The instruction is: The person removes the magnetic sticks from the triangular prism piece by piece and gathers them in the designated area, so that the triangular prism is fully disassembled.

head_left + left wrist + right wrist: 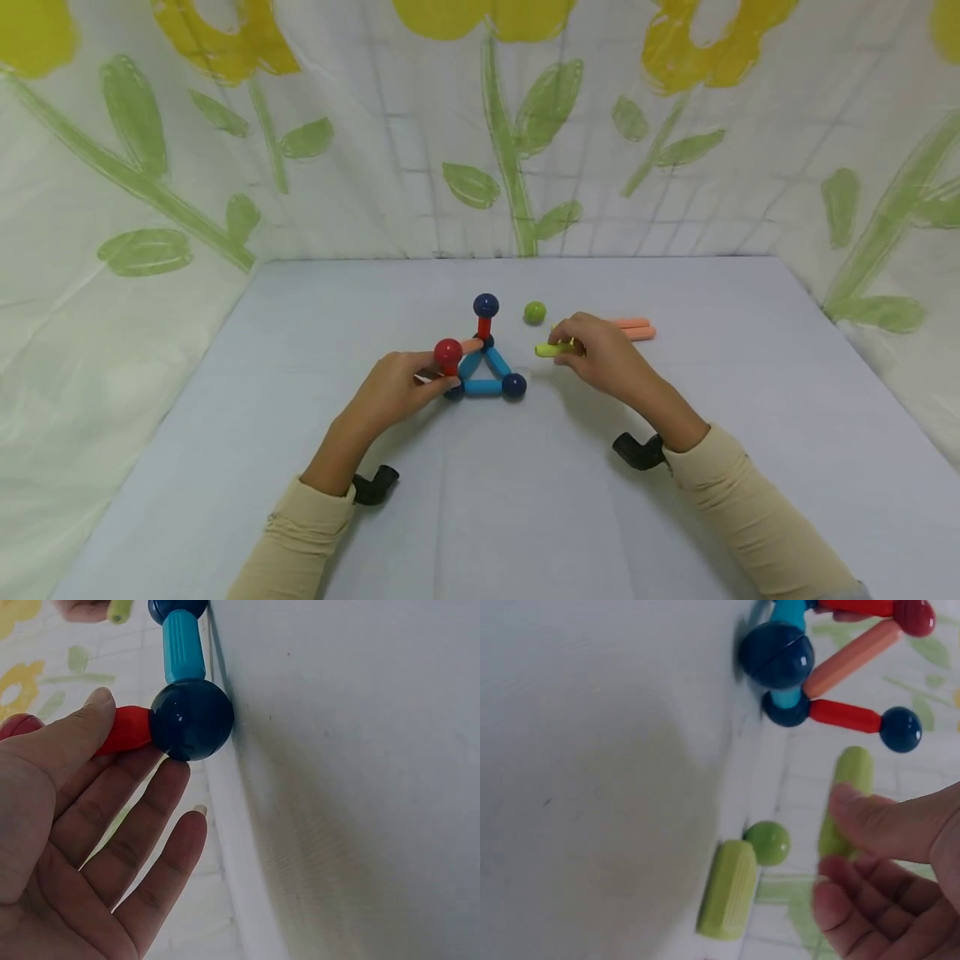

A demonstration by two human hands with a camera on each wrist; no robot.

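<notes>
As our left hand [397,385] pinches a red plastic rod [127,730], our right hand [602,354] grips a lime-green plastic stick [551,350]; between them lies a blue plastic-rod triangle [483,387].

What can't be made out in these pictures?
Head view: left ends of the lying orange sticks, hidden by the right hand.
Left wrist view: much of the red ball, hidden by the left hand; upper blue ball, cut by the top edge.
Right wrist view: most of the left hand, cut by the top edge.
</notes>
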